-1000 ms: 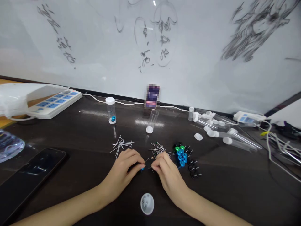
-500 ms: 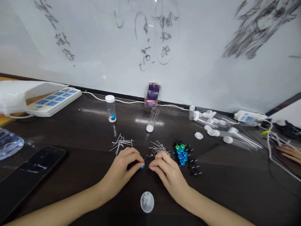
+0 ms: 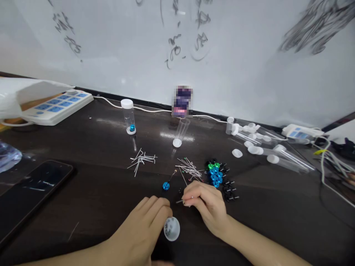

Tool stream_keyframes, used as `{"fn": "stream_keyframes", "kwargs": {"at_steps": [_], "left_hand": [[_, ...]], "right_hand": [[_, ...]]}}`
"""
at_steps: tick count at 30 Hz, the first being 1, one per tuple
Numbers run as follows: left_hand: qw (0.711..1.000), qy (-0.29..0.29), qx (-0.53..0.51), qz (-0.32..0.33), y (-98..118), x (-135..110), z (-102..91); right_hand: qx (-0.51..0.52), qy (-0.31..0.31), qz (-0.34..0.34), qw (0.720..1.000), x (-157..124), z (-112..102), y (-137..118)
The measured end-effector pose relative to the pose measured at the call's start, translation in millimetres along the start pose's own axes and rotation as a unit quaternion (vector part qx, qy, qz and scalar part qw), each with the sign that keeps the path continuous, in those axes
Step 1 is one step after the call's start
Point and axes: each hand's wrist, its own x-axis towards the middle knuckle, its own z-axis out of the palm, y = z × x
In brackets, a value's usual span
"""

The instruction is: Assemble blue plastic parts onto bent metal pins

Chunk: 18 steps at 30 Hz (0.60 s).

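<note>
My right hand is closed in a pinch on a thin metal pin, whose end sticks out to the left of the fingertips. My left hand is lowered palm down, its fingers bent beside a small translucent cup that holds tiny dark bits. Its thumb shows apart at the bottom edge; the fingertips are hidden and I cannot tell whether they touch the cup. Beyond both hands lies a blue spool-like piece with a thin wire attached. Loose metal pins are scattered just past my right hand.
Bent metal rods lie at left centre, and blue, green and black small parts at right. A capped tube and an uncapped tube stand behind. Tubes and caps, a large dark phone and a power strip flank these.
My left hand has let go of the blue piece, which now lies on the table, and moved down beside the cup. My right hand has shifted slightly right and down. The view has tilted down.
</note>
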Motion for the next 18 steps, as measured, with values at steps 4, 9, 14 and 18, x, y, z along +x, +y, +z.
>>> {"fn": "stream_keyframes", "kwargs": {"at_steps": [4,9,14,18], "left_hand": [[0.998,-0.035,0.012,-0.057,1.0,4.0,5.8],[0.995,-0.065,-0.018,-0.075,2.7,11.1,-3.5],[0.991,-0.096,-0.021,-0.096,4.1,13.7,-7.2],[0.990,-0.105,-0.011,-0.098,4.2,13.9,-7.1]], "right_hand": [[0.026,-0.060,-0.006,0.998,1.0,-2.3,-0.7],[-0.008,-0.135,-0.066,0.989,5.9,-0.6,-1.1],[-0.018,-0.150,-0.079,0.985,6.3,3.1,-0.1],[-0.020,-0.169,-0.072,0.983,6.6,3.1,-0.9]]}}
